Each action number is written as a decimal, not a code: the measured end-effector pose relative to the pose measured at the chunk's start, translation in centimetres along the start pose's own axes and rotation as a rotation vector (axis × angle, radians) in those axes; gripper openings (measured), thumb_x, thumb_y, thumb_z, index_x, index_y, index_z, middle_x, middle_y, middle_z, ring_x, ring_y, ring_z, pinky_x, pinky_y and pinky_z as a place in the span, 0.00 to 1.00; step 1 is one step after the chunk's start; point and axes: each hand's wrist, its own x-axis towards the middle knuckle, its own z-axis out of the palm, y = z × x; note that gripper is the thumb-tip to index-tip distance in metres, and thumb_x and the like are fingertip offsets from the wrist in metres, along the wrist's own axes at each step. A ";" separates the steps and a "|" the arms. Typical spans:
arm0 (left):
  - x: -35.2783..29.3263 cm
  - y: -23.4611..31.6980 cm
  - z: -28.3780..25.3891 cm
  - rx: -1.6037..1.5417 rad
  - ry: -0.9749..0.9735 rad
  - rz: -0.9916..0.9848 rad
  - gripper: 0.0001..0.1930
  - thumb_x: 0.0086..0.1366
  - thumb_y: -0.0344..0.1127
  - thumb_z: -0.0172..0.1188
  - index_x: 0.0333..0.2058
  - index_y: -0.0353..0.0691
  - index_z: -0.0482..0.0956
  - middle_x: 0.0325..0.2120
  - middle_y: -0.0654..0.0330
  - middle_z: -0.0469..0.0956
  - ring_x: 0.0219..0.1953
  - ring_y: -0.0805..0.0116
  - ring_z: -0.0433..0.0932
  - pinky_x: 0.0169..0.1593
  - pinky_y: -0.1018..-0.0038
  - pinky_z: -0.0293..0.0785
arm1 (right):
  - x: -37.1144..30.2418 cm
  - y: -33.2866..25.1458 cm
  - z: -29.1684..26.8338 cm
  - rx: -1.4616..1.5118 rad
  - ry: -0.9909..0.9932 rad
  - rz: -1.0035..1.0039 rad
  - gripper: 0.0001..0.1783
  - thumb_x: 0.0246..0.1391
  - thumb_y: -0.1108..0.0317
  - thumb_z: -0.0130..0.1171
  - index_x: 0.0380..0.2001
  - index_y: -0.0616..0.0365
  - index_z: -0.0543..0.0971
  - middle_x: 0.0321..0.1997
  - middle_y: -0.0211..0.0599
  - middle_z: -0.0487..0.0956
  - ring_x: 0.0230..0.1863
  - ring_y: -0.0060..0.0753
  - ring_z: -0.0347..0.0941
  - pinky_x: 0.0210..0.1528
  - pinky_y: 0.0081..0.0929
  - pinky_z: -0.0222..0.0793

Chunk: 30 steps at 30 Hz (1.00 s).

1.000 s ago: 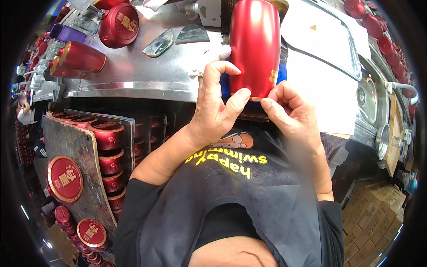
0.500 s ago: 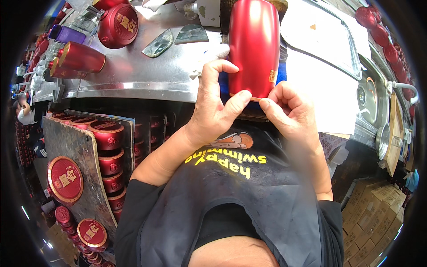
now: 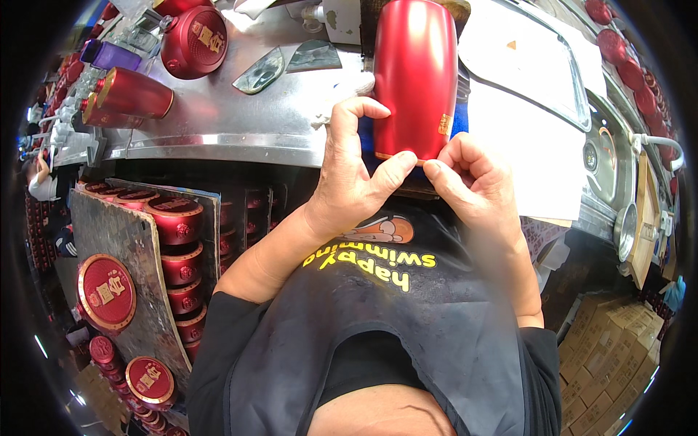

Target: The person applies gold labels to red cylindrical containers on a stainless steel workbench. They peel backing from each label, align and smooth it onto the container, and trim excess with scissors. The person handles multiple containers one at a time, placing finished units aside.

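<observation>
A large glossy red bottle lies on its side on a blue cloth, its near end toward me. A thin gold strip runs along the rim of that end, and a small gold emblem sits low on its right side. My left hand steadies the bottle, index finger against its left side and thumb pressed on the rim. My right hand has its thumb and curled fingers pinched together at the right end of the strip; the fingertips partly hide it.
On the metal bench to the left stand red bottles, a round red bottle and dark glass pieces. White sheets lie at right. Boards carry stacked red containers below left; cartons are piled lower right.
My left thumb has slid slightly right along the rim, closer to my right thumb. The bottle and my right hand have hardly moved.
</observation>
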 end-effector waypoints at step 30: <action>0.1 -0.6 -0.1 0.009 -0.022 0.040 0.26 0.63 0.32 0.66 0.53 0.36 0.61 0.49 0.53 0.64 0.52 0.65 0.65 0.59 0.68 0.63 | 0.8 0.8 -0.7 0.285 -0.108 0.068 0.11 0.59 0.68 0.67 0.28 0.54 0.74 0.26 0.15 0.71 0.27 0.04 0.61 0.29 0.10 0.58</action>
